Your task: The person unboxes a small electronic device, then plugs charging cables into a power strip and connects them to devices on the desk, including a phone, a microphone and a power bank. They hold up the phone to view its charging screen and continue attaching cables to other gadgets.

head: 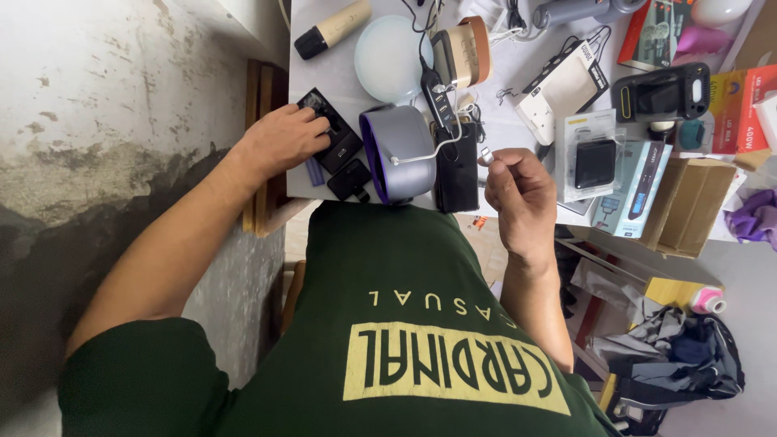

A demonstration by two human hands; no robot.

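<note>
A white cable plug point(486, 154), pinched between your right hand's point(522, 194) thumb and forefinger, hangs over the table's point(324, 65) near edge, beside a round purple-rimmed device point(396, 154). Your left hand point(279, 142) rests with fingers curled on a small black box point(328, 129) at the left.
</note>
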